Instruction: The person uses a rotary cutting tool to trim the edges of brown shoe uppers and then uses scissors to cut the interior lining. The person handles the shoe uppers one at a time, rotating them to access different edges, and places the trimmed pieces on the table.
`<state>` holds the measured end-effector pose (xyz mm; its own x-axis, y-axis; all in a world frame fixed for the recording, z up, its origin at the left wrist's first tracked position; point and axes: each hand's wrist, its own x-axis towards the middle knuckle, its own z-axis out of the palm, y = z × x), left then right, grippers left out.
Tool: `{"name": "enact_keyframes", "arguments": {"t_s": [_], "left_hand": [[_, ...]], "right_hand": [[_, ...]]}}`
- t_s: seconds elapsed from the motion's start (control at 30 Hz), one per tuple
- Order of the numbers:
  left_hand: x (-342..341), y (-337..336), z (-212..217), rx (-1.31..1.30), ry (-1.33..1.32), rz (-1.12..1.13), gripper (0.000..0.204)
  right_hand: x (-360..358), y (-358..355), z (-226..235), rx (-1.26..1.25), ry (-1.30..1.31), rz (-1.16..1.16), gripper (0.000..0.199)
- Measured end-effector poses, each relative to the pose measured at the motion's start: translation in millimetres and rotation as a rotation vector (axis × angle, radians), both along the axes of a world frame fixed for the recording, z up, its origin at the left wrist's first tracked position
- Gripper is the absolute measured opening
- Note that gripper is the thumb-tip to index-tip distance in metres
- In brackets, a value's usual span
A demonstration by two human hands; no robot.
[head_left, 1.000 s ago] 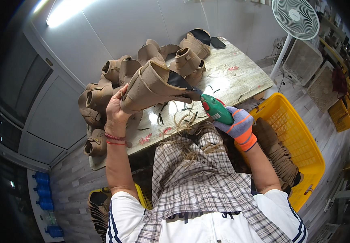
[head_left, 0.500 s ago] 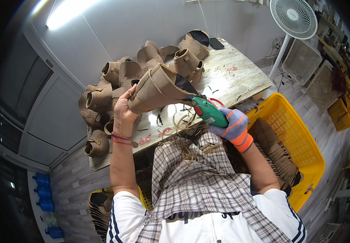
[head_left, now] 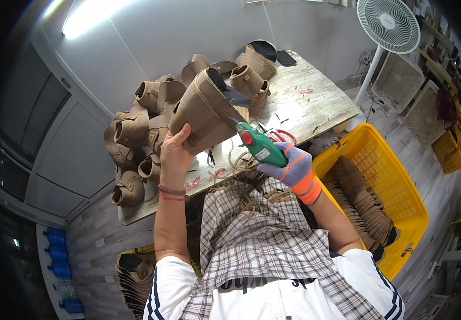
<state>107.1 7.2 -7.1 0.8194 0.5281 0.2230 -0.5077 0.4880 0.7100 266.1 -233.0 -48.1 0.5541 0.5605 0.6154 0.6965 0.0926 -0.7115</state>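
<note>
My bare left hand (head_left: pixel 177 152) grips a brown shoe upper (head_left: pixel 205 113) by its lower left edge and holds it up over the table. Dark lining shows inside the upper's opening. In my right hand (head_left: pixel 293 168), which wears a grey and orange glove, is a green handheld power trimmer (head_left: pixel 262 144) with a red button. The trimmer's tip meets the right side of the upper; whether it touches the edge, I cannot tell. Red-handled scissors (head_left: pixel 285 136) lie on the table behind the trimmer. Thin brown trimmed strips (head_left: pixel 237 160) hang near the table's front edge.
More brown uppers (head_left: pixel 132 129) are heaped on the left of the worn table (head_left: pixel 321 101). A black phone (head_left: pixel 286 58) lies at its far edge. To the right stands a yellow crate (head_left: pixel 409 186) with stacked brown pieces, and behind it a white fan (head_left: pixel 387 24).
The upper has been turned more upright, and my left hand has shifted right and lower along it. The trimmer has moved left with my right hand, uncovering more of the scissors.
</note>
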Motion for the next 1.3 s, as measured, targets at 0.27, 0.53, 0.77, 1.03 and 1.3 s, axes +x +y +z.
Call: {"name": "enact_keyframes", "arguments": {"t_s": [0.27,0.53,0.77,1.03,1.3], "left_hand": [[-5.4,-1.6,-18.9,0.204,-0.021,0.094,0.036],[1.2,-12.9,-38.0,0.553,0.168,0.359,0.017],[8.8,-26.8,-52.0,1.148,0.308,0.649,0.007],[9.1,-28.6,-61.8,1.62,0.251,0.787,0.018],[-8.0,-8.2,-78.9,1.73,0.273,0.69,0.028]], "right_hand": [[-0.5,6.2,-3.1,-0.07,0.245,0.016,0.046],[-1.1,13.3,3.7,-0.017,0.291,0.087,0.04],[6.6,15.1,7.2,-0.011,0.57,0.162,0.039],[7.7,9.8,33.4,-0.004,0.765,0.252,0.034],[16.0,17.0,48.5,0.044,0.878,0.323,0.035]]}}
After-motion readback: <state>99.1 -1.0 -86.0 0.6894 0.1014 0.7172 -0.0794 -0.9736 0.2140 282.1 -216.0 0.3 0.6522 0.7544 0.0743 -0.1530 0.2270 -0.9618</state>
